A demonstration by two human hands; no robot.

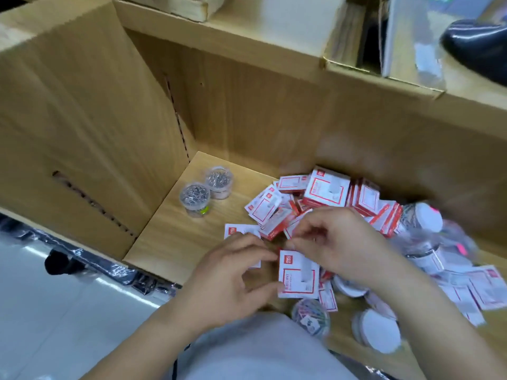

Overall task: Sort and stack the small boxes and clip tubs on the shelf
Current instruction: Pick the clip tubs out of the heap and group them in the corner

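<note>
A heap of small red-and-white boxes (326,198) lies on the wooden shelf (175,237), right of centre. Two clear clip tubs (206,192) full of silver pins stand together at the back left of the shelf. More tubs with white lids (380,334) and one with coloured clips (311,318) lie at the front right, partly blurred. My left hand (233,281) and my right hand (337,242) meet over the front of the heap, fingers pinching around a small red-and-white box (297,274). Which hand bears the box is hard to tell.
A large cardboard carton (82,119) stands on the left end of the shelf. More cartons (354,58) sit on the shelf above, beside a dark rounded object (477,42). The white floor (41,311) and wrapped dark goods (118,270) lie below left.
</note>
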